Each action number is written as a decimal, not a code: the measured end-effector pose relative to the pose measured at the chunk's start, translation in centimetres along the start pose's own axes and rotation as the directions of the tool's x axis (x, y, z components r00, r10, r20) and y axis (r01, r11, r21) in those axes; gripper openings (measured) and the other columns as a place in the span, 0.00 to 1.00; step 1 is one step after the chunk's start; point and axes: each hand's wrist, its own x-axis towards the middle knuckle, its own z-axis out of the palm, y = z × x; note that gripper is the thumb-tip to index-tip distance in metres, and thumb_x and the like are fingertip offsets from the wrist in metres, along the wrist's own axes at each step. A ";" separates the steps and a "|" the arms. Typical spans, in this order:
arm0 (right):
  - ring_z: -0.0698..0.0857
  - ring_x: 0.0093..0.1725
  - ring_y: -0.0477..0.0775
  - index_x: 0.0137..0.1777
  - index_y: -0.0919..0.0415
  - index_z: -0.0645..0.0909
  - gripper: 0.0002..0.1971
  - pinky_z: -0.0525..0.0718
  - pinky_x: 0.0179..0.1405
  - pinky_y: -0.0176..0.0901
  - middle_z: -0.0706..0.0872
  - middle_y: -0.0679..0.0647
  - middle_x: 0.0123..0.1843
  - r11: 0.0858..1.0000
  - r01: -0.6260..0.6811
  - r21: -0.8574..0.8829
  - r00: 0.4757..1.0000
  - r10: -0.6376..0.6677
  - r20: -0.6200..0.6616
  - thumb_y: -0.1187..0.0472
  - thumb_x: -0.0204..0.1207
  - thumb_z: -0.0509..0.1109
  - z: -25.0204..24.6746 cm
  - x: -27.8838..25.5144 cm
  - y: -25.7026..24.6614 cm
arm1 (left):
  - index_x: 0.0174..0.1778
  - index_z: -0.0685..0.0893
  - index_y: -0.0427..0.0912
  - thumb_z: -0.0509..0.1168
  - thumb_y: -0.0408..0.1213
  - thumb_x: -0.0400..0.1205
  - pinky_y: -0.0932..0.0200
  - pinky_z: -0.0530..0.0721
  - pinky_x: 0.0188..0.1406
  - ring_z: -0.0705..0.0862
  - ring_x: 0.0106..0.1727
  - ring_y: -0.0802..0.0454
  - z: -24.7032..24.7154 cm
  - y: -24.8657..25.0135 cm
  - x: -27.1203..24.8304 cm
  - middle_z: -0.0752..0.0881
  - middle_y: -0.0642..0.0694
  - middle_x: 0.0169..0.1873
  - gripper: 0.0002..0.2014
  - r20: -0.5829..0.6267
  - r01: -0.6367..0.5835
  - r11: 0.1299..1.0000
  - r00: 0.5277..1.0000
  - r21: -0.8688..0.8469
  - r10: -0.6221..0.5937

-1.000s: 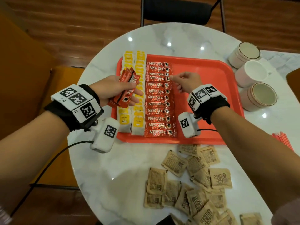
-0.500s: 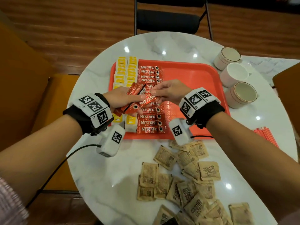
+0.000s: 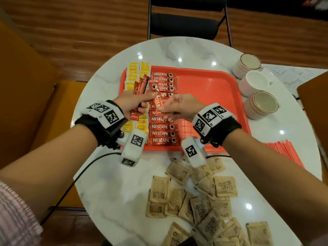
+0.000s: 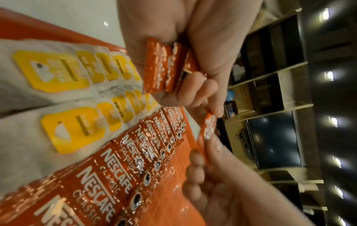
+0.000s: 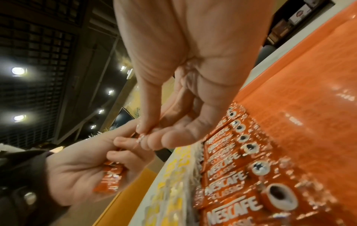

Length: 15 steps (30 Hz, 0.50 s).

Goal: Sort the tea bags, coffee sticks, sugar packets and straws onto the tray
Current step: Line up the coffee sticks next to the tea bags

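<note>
My left hand (image 3: pixel 140 103) grips a bundle of red coffee sticks (image 3: pixel 142 85) upright over the left side of the red tray (image 3: pixel 213 89). My right hand (image 3: pixel 162 109) pinches one coffee stick (image 3: pixel 157 101) from that bundle between thumb and fingers, just right of the left hand. The left wrist view shows the bundle (image 4: pixel 166 67) in the fist and the pinched stick (image 4: pixel 207 130). On the tray lie a column of coffee sticks (image 3: pixel 162 134) and yellow tea bags (image 3: pixel 132 75) to its left. Brown sugar packets (image 3: pixel 195 192) and red straws (image 3: pixel 284 153) lie on the table.
Three cups (image 3: pixel 255 82) stand right of the tray on the round white table (image 3: pixel 110 183). The tray's right half is bare. A black chair (image 3: pixel 186 22) stands at the far side, and a cable (image 3: pixel 85 167) runs from my left wrist.
My right hand left the column of sticks on the tray, came over to the left hand's bundle and took hold of one stick. The left hand has turned the bundle more upright.
</note>
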 end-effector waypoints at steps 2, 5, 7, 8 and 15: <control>0.85 0.25 0.48 0.36 0.66 0.76 0.08 0.85 0.27 0.34 0.88 0.58 0.29 1.000 0.011 0.013 1.000 -0.011 -0.003 0.70 0.69 0.74 0.6 0.4 0.0 | 0.34 0.78 0.43 0.72 0.38 0.75 0.72 0.67 0.12 0.68 0.16 0.61 0.5 -0.2 0.4 0.74 0.51 0.18 0.09 0.001 0.011 0.992 1.000 0.126 -0.011; 0.85 0.25 0.49 0.39 0.64 0.77 0.08 0.84 0.27 0.36 0.88 0.58 0.31 1.000 0.011 -0.006 0.999 -0.011 -0.048 0.63 0.71 0.73 0.4 0.9 -0.1 | 0.29 0.75 0.44 0.73 0.42 0.74 0.70 0.65 0.12 0.67 0.16 0.59 0.5 0.0 0.8 0.73 0.50 0.17 0.14 -0.025 -0.024 0.951 0.999 0.308 0.033; 0.83 0.25 0.49 0.45 0.63 0.77 0.07 0.83 0.26 0.37 0.85 0.58 0.35 0.999 0.042 0.032 0.990 -0.037 -0.134 0.61 0.73 0.72 -0.3 1.2 -0.3 | 0.26 0.73 0.45 0.73 0.45 0.74 0.70 0.65 0.14 0.67 0.14 0.59 0.5 0.2 0.7 0.72 0.51 0.15 0.17 -0.017 -0.047 0.869 0.998 0.492 0.063; 0.82 0.25 0.48 0.46 0.61 0.77 0.06 0.82 0.25 0.36 0.84 0.57 0.37 0.996 0.070 0.057 0.982 -0.059 -0.179 0.63 0.73 0.72 -0.7 1.3 -0.4 | 0.25 0.72 0.45 0.73 0.44 0.75 0.71 0.65 0.13 0.67 0.12 0.61 0.5 0.3 0.6 0.72 0.52 0.14 0.18 0.000 -0.063 0.825 0.997 0.562 0.076; 0.80 0.27 0.45 0.40 0.62 0.81 0.03 0.82 0.30 0.32 0.82 0.54 0.32 0.987 0.071 -0.147 0.988 -0.089 -0.124 0.69 0.72 0.71 -3.1 2.3 -0.4 | 0.30 0.77 0.46 0.73 0.42 0.75 0.72 0.68 0.13 0.69 0.12 0.63 0.2 0.6 0.9 0.74 0.55 0.13 0.13 0.062 -0.095 0.724 0.996 0.683 0.072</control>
